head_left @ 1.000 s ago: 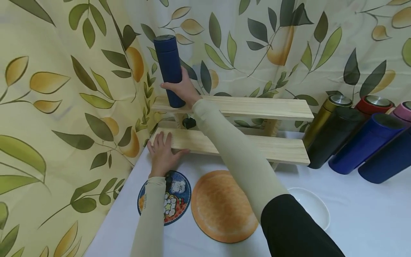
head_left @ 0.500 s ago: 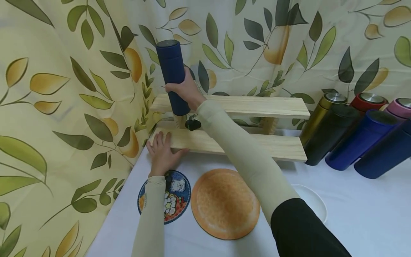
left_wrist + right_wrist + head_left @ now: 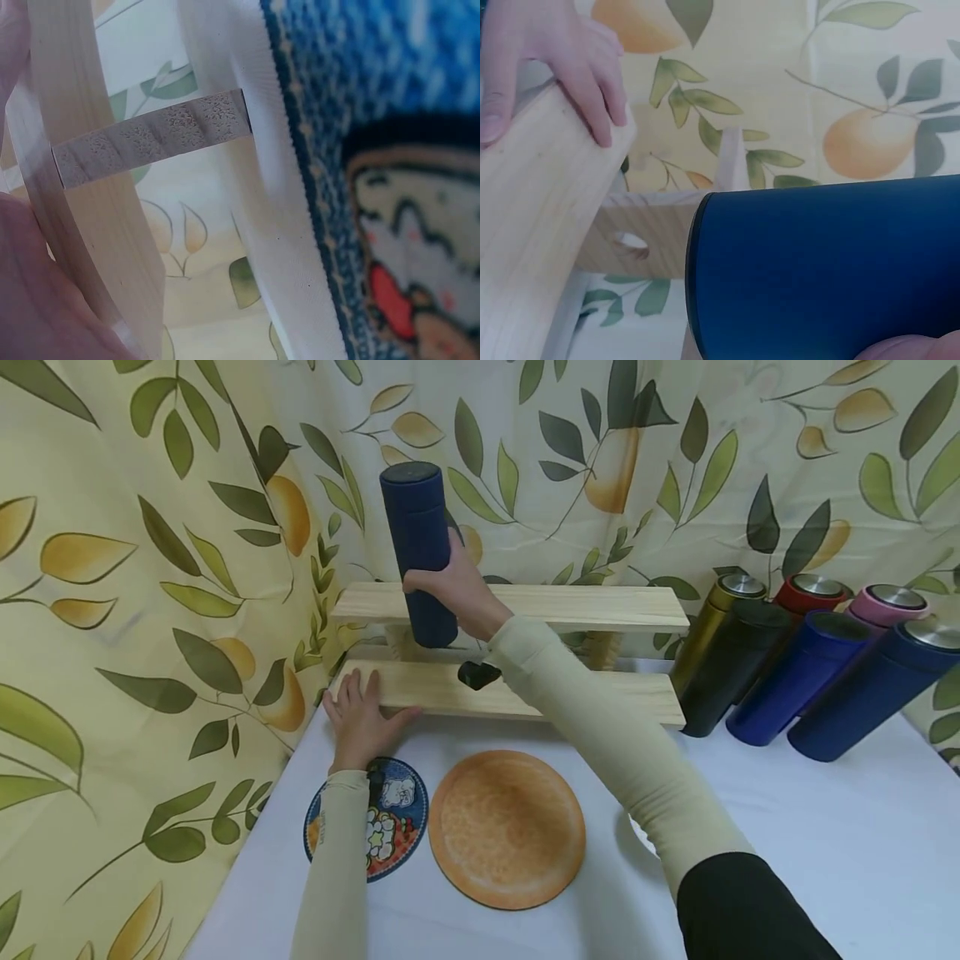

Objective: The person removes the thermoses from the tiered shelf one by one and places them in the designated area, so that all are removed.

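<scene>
My right hand grips a tall navy thermos flask, fingers and thumb round its lower half. The flask tilts slightly, its base in front of the upper board's left part and above the lower board. In the right wrist view the flask's base fills the lower right. My left hand rests on the left end of the lower board of a two-tier wooden rack, fingers lying over the top and thumb at the front edge. The upper board runs behind it. A dark wrist strap piece hangs under my right wrist.
Several flasks stand right of the rack: gold, black, red, blue, pink and navy. A patterned round mat and a brown round mat lie in front. A white plate is mostly behind my right sleeve.
My right hand has drawn the navy flask off the upper board, toward me, down and slightly right. The left hand stays on the lower board. The head view has shifted a little right.
</scene>
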Demonstrator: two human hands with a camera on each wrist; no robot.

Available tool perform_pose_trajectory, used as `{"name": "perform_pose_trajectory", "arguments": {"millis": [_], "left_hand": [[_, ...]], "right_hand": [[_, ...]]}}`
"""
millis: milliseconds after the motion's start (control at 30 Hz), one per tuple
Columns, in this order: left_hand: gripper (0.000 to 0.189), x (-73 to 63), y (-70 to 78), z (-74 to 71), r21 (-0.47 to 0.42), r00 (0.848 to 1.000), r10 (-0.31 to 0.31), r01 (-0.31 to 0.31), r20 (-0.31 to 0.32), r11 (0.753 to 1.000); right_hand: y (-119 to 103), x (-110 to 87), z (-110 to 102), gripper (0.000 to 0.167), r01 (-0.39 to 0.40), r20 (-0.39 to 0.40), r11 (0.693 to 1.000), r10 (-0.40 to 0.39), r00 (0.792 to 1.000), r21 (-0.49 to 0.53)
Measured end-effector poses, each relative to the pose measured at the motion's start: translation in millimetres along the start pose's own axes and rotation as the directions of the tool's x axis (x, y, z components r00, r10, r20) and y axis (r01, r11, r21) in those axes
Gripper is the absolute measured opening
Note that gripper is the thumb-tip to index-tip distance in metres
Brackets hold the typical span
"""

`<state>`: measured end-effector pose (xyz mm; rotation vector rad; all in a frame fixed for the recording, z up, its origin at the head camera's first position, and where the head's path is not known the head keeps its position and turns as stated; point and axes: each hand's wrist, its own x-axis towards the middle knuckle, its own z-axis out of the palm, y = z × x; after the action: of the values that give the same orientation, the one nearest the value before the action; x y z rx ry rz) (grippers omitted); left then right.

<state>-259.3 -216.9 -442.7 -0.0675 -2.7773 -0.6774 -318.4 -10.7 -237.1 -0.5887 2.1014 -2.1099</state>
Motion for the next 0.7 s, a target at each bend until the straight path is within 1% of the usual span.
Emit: {"name": "perform_pose_trajectory", "arguments": {"millis": [133, 267, 333, 500, 600, 700], "left_hand": [[0.114, -2.3, 1.4, 0.4, -0.011, 1.000, -0.002, 0.002, 0.011, 1.000], [0.114, -3.7, 0.9, -0.6, -0.008, 1.000, 0.002, -0.002, 0.013, 1.000], [0.114, -3.0, 1.3, -1.5, -0.001, 1.000, 0.008, -0.008, 0.013, 1.000], [0.113, -3.8, 3.6, -4.2, 0.015, 1.000, 0.027, -0.027, 0.004, 1.000], [0.112, -5.2, 4.6, -5.0, 0.006, 0.999, 0.035, -0.035, 0.004, 0.999], [0.112, -6.4, 6.8, -6.0, -0.013, 0.999, 0.037, -0.037, 0.009, 0.999]], "right_hand": [[-3.5, -17.7, -13.9, 0.096, 0.015, -0.001, 1.000, -0.015, 1.000, 0.021], [-3.3, -34.0, -28.0, 0.096, 0.040, 0.004, 0.999, -0.040, 0.999, 0.020], [-4.0, -42.6, -36.4, 0.093, 0.046, -0.003, 0.999, -0.046, 0.999, 0.016], [-8.9, -67.2, -58.1, 0.093, 0.052, -0.035, 0.999, -0.051, 0.998, 0.013], [-9.9, -83.6, -72.5, 0.095, 0.057, -0.057, 0.998, -0.056, 0.997, 0.017], [-9.9, -99.7, -87.6, 0.096, 0.050, -0.098, 0.999, -0.050, 0.994, 0.001]]}}
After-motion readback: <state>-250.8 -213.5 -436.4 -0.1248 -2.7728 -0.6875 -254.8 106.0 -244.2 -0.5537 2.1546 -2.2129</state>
